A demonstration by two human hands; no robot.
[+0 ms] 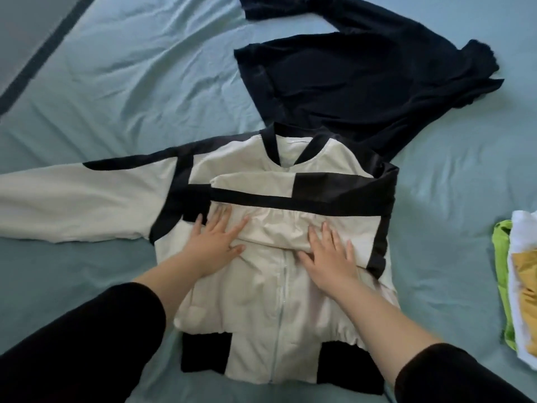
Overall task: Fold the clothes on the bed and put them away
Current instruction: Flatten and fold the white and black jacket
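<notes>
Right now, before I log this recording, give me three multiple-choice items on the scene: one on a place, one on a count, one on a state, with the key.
1. Where does the dark garment lie relative to the jacket?
A. beyond its collar, to the right
B. below its hem
C. on top of its outstretched sleeve

2. How many jacket sleeves are folded across the chest?
A. none
B. one
C. two

3. How do the hands lie?
A. both flat on the folded sleeve
B. both gripping the hem
C. one lifted off the bed

Key:
1 A, it spreads out past the collar.
2 B, one sleeve crosses the chest while the other sleeve lies stretched out sideways.
3 A, the left hand and the right hand both press flat.
</notes>
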